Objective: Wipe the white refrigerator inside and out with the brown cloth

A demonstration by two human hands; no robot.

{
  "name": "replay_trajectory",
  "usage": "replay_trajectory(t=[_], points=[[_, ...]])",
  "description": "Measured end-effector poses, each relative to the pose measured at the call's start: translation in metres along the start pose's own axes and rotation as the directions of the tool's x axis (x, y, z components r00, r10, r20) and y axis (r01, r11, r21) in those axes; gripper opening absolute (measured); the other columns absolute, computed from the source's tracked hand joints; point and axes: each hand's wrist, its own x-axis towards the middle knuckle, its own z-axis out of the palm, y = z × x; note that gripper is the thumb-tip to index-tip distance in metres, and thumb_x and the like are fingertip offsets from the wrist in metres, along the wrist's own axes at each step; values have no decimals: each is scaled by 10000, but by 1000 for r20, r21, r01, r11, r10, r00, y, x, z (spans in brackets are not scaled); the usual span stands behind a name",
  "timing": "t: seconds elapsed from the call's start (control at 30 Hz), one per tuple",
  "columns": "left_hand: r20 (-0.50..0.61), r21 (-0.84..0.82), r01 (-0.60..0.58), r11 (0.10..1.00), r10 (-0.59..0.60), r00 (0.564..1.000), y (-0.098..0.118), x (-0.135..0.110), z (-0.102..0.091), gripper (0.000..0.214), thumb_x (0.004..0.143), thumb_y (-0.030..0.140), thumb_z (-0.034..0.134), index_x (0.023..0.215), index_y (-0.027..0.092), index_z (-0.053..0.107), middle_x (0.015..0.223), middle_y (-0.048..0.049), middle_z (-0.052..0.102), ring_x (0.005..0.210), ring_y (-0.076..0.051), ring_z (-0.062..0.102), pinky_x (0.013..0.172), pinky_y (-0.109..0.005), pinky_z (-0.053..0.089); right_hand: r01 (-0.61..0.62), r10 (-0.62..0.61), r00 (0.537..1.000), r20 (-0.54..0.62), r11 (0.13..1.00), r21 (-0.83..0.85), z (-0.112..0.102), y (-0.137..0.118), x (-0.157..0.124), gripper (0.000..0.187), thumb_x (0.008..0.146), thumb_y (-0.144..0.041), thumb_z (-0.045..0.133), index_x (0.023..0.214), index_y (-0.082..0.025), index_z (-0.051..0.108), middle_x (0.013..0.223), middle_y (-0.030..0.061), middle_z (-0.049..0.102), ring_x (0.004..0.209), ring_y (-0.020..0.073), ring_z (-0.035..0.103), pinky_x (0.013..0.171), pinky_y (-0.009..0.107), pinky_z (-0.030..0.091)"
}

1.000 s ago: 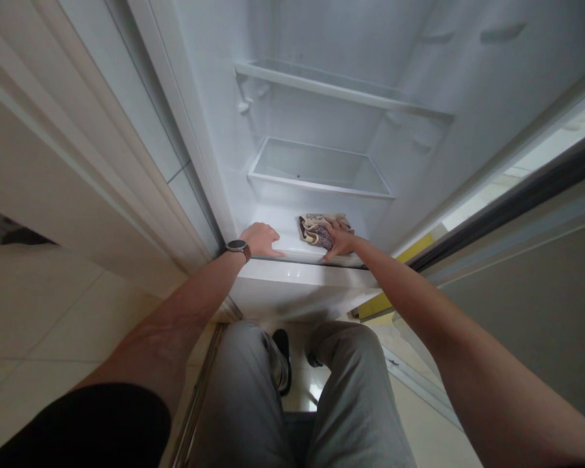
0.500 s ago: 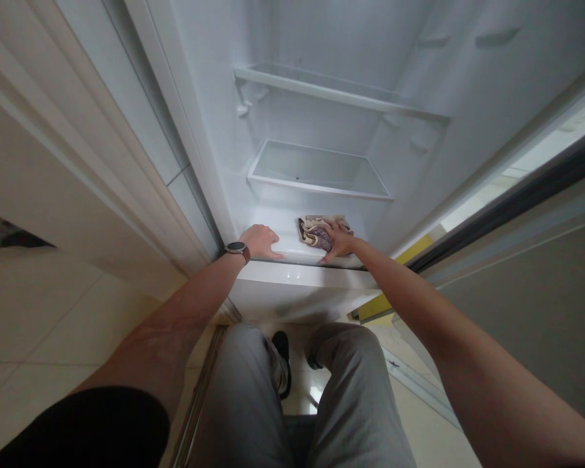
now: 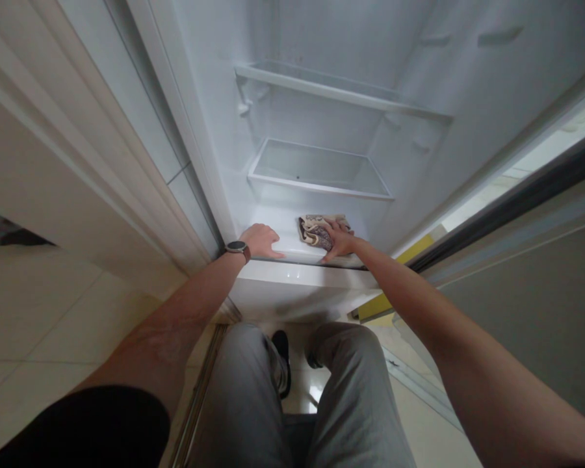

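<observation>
A folded, patterned beige and brown cloth (image 3: pixel 314 229) lies on the white bottom floor (image 3: pixel 287 235) of a refrigerator compartment. Over its right side, my right hand (image 3: pixel 340 239) holds it, fingers curved across the fabric and thumb towards the front edge. My left hand (image 3: pixel 262 242), with a watch (image 3: pixel 236 247) on the wrist, rests at the front left of the same floor. Its thumb is apart from the fingers and it holds nothing; some fingertips are hidden.
Above the cloth are a lower glass shelf (image 3: pixel 322 168) and an upper shelf (image 3: pixel 341 95). The open refrigerator door (image 3: pixel 526 292) stands on the right. A door frame (image 3: pixel 92 149) is close on the left. My knees (image 3: pixel 246 351) are below the front ledge (image 3: pixel 307 275).
</observation>
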Motion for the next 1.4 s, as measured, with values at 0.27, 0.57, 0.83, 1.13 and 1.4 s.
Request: replay_trajectory(t=[0.27, 0.57, 0.83, 1.13, 1.4], points=[[-8, 11, -7, 1000, 7, 1000, 0, 0, 0, 586, 813, 765, 541, 740, 215, 729, 819, -107, 747, 795, -263, 676, 665, -334, 351, 4, -4, 1000, -8, 1000, 11, 0, 2, 1, 1485, 384, -739, 906, 1631, -406, 172, 1728, 125, -21, 1532, 577, -2, 1062, 872, 209], [-18, -17, -6, 1000, 5, 1000, 0, 0, 0, 599, 804, 772, 545, 720, 206, 723, 792, -110, 738, 779, -264, 676, 654, -336, 336, 10, -10, 1000, -11, 1000, 8, 2, 4, 3, 1481, 398, -742, 902, 1634, -418, 155, 1731, 112, -18, 1539, 566, -10, 1058, 876, 209], [-9, 15, -9, 1000, 9, 1000, 1, -1, -2, 607, 822, 770, 527, 744, 207, 739, 811, -110, 747, 795, -265, 679, 662, -335, 353, 9, -8, 1000, -7, 1000, 16, 2, 3, 2, 1510, 384, -752, 903, 1641, -394, 146, 1732, 124, -20, 1537, 573, -20, 1066, 877, 195], [-3, 11, -10, 1000, 10, 1000, 2, -1, -3, 611, 825, 773, 522, 723, 202, 715, 804, -113, 743, 776, -254, 673, 642, -332, 324, 18, -18, 1000, -7, 1000, 20, 2, 4, 3, 1491, 378, -761, 896, 1633, -401, 175, 1729, 118, -18, 1534, 579, -19, 1073, 872, 185], [-7, 0, -13, 1000, 13, 1000, 2, -1, -5, 605, 817, 768, 534, 723, 201, 724, 798, -110, 744, 767, -252, 670, 641, -330, 324, 1, -1, 1000, -6, 1000, 7, 1, 2, 1, 1507, 378, -746, 911, 1638, -393, 164, 1729, 131, -21, 1532, 580, -17, 1060, 875, 205]])
